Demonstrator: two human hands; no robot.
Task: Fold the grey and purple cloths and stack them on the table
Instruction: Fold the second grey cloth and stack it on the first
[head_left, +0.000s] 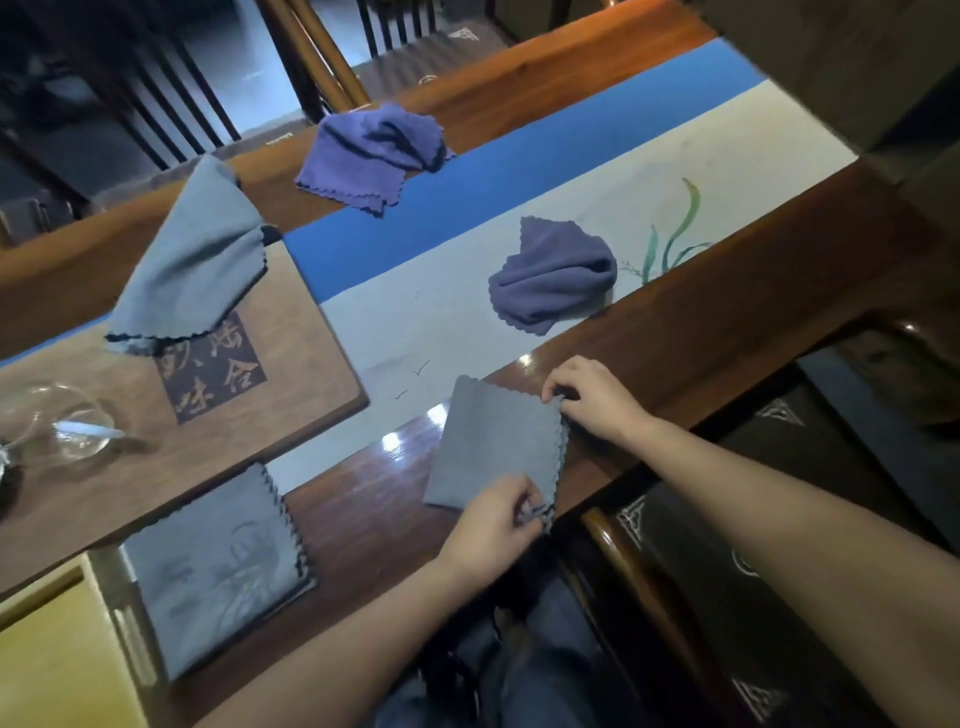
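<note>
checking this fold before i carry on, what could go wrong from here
1. The grey cloth lies right at the table's near edge, with both the left hand and the right hand pinching its edge-side corners; it could slide off if released carelessly.
2. The folded grey cloth sits apart, so carrying this one over may undo the fold.
3. The glass cup beside the crumpled grey cloth could get knocked when reaching there.

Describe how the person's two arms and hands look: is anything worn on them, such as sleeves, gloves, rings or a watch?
Both forearms are bare as far as the picture shows them; no sleeve reaches into view. The left hand and the right hand wear no gloves. No ring, watch or bracelet shows on the fingers or wrists. The picture is slightly soft, so a very thin ring could be missed.
</note>
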